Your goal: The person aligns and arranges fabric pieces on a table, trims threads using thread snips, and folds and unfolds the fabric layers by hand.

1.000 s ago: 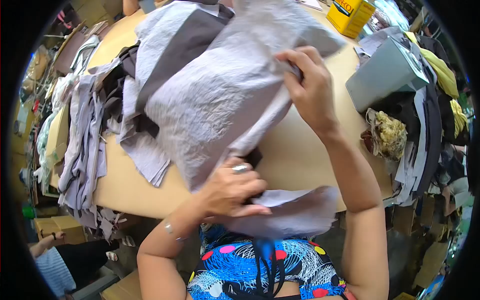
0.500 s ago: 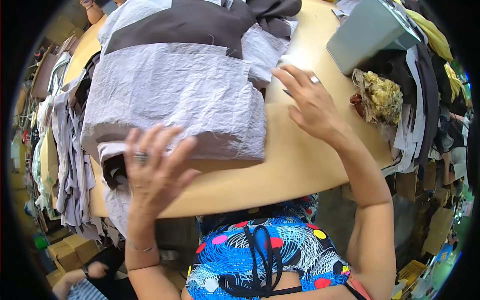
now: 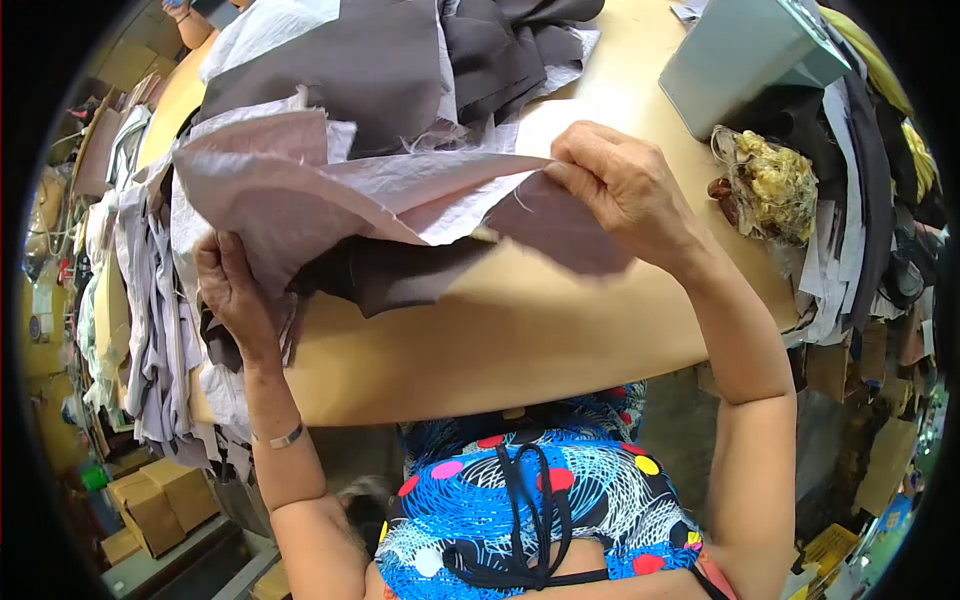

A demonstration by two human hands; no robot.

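Observation:
Stretched between my hands is a piece of fabric (image 3: 270, 215), pale lilac on the lit side, its far edge lifted off the table. My left hand (image 3: 236, 290) pinches it at the near left, thumb and fingers closed. At the right, my right hand (image 3: 622, 190) grips a corner in closed fingers. Frayed threads show along its upper edge. Dark brown fabric (image 3: 400, 272) hangs under the raised piece; whether it is the same cloth I cannot tell. Behind lies a heap of dark fabric (image 3: 345, 75) with pale pieces among it.
A grey-green metal bin (image 3: 745, 65) stands on the table (image 3: 480, 365) at the right. Beside it lies a clump of yellowish threads (image 3: 768, 185). Cloth strips (image 3: 150, 320) hang over the left edge. Cardboard boxes (image 3: 165, 500) sit lower left. Another person's hand (image 3: 178, 10) shows top left.
My hands have closed on the fabric, which lay flat on the pile and is now lifted and folded up. My left hand has moved left. The person at the lower left is out of view.

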